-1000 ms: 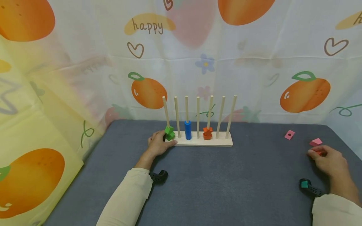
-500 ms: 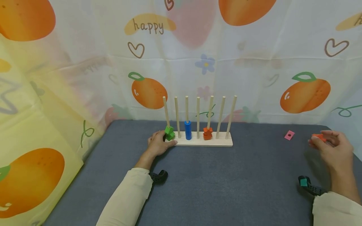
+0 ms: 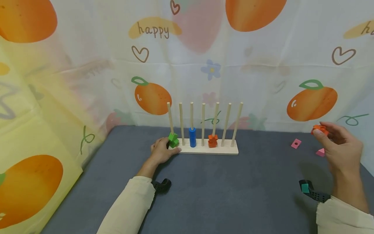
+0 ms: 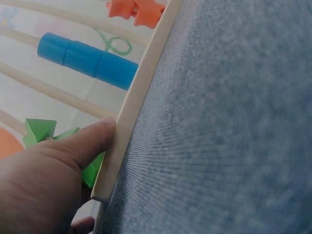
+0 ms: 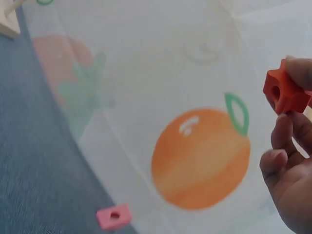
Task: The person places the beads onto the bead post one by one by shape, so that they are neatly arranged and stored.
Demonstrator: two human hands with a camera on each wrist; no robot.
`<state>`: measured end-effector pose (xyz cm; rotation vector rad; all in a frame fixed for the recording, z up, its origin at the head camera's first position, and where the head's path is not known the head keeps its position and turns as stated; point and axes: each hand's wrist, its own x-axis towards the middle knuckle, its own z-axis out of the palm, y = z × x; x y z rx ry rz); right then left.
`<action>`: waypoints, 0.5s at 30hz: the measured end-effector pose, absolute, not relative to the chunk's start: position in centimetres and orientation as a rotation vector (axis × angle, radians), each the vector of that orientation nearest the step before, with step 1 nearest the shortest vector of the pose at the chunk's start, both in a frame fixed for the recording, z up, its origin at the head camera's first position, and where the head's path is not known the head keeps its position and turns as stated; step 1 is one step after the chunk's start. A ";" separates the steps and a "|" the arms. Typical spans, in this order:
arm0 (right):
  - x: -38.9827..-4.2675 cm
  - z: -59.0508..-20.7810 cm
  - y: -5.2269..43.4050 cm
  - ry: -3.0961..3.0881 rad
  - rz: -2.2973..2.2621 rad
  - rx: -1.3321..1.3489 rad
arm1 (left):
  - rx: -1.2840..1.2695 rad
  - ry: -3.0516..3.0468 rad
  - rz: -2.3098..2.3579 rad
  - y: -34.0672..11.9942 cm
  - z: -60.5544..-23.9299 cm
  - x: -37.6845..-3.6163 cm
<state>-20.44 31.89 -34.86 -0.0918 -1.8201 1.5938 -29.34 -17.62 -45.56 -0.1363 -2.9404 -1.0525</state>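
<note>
One orange block (image 3: 319, 129), held off the desk (image 3: 222, 188) at 3 o'clock of the peg rack (image 3: 208, 149), pinched at its sides by right hand (image 3: 340, 148). Looks light, rigid, small; holed centre should stay uncovered. Left hand (image 3: 161, 152) rests relaxed against rack's 9 o'clock end, thumb on its edge.

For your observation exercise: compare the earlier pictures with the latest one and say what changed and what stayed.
The right hand picked an orange block up off the table and raised it, pinched in its fingers. The left hand stayed on the peg rack; the pink pieces stayed put.
</note>
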 end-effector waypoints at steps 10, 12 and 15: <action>-20.8 -31.6 29.5 -1.615 1.908 0.154 | -0.145 -2.934 -1.058 -17.6 -45.6 -29.2; -21.0 -31.0 28.9 -1.626 1.905 0.191 | -0.143 -2.931 -1.056 -17.7 -45.6 -29.2; -21.3 -30.2 28.1 -1.691 1.874 0.237 | -0.146 -2.929 -1.063 -17.8 -45.5 -29.1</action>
